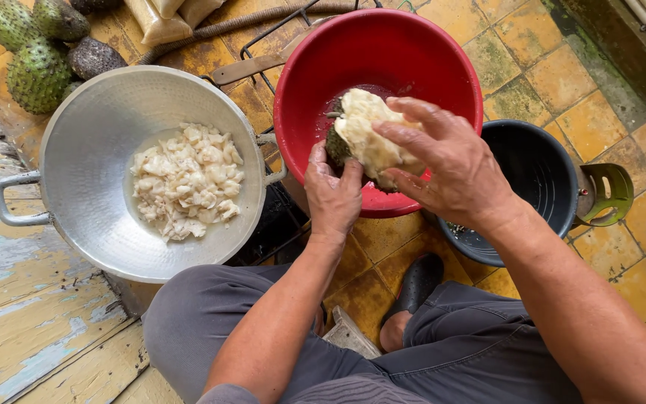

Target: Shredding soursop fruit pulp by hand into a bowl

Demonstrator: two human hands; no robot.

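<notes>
Right now I have a half-peeled soursop, white fibrous pulp with a patch of spiky green skin (364, 138), held over the near rim of the round red plastic basin (383, 45). My left hand (333, 194) cups it from below on the left, fingers curled up against the green skin. My right hand (450, 168) wraps over it from the right, fingers spread and pressed into the white flesh, so both hands are closed around the fruit. Just right of the basin, partly under my right wrist, stands a dark blue bucket (540, 179) with a green handle piece (607, 194) at its right side. To the left, a wide hammered aluminium pan with two handles (84, 150) rests on worn painted planks and holds a heap of white pulp pieces (186, 182). Far left, whole green spiky soursops (35, 71) lie in a cluster. Near me, grey trousers (203, 314) and a dark sandal (420, 280) show above yellow floor tiles (600, 97).
</notes>
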